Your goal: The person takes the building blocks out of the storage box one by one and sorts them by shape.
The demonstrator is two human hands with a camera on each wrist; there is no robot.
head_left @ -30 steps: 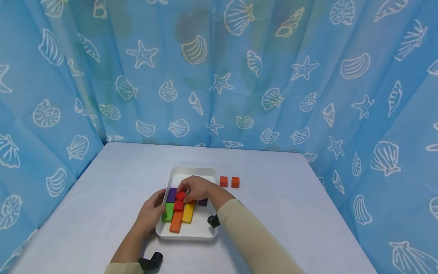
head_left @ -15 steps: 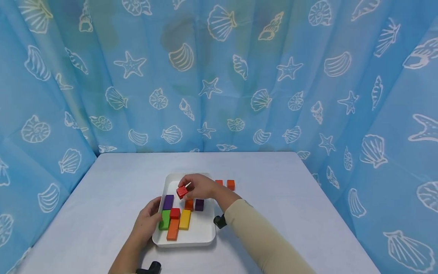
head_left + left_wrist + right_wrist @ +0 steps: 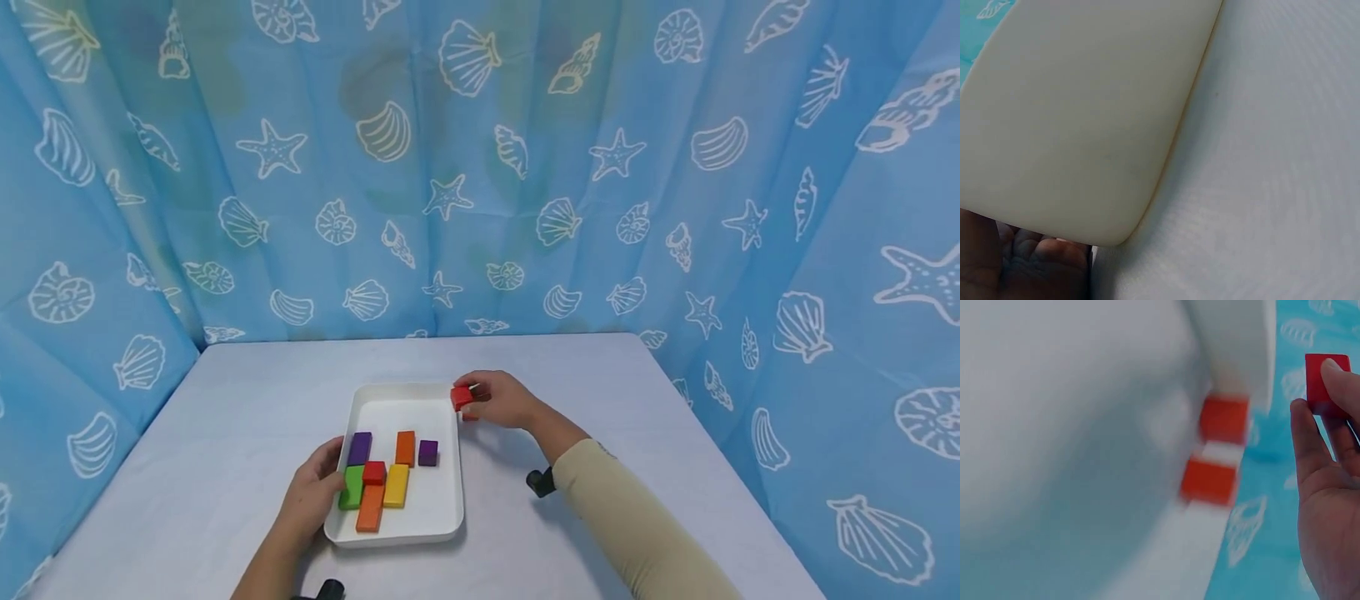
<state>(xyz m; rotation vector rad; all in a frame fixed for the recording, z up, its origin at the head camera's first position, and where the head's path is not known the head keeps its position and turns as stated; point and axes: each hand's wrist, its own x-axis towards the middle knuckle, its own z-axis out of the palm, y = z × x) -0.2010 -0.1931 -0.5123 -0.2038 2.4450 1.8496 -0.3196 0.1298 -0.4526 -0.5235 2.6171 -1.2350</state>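
"Two hands, but why are they doing such different jobs?"

"The left hand (image 3: pixel 307 492) grips the side of the white tray (image 3: pixel 396 542), thumb over the rim, fingers outside, probably to keep it from sliding on the cloth (image 3: pixel 600 517). The right hand (image 3: pixel 506 402) pinches a red cube (image 3: pixel 461 398), thumb on one face, fingers at the other side; flat faces suit that hold."

"Where is that cube exactly?"

"Between the right fingertips, by the tray's far right corner. Below those fingers sit two orange-red cubes (image 3: pixel 1225 420), outside the tray. The wrist view blurs them, so I can't swear to their finish or the exact gap between them."

"And near the left thumb?"

"Just beside it, a green block (image 3: pixel 351 488), smooth and oblong. Right of that come another red cube (image 3: pixel 373 472) and a yellow block (image 3: pixel 396 486), packed close, perhaps for a pattern. Farther toward the right fingers, a purple cube (image 3: pixel 428 453) sits apart."

"The tray's material?"

"Smooth, slightly glossy, round-cornered; plastic, I'd guess."
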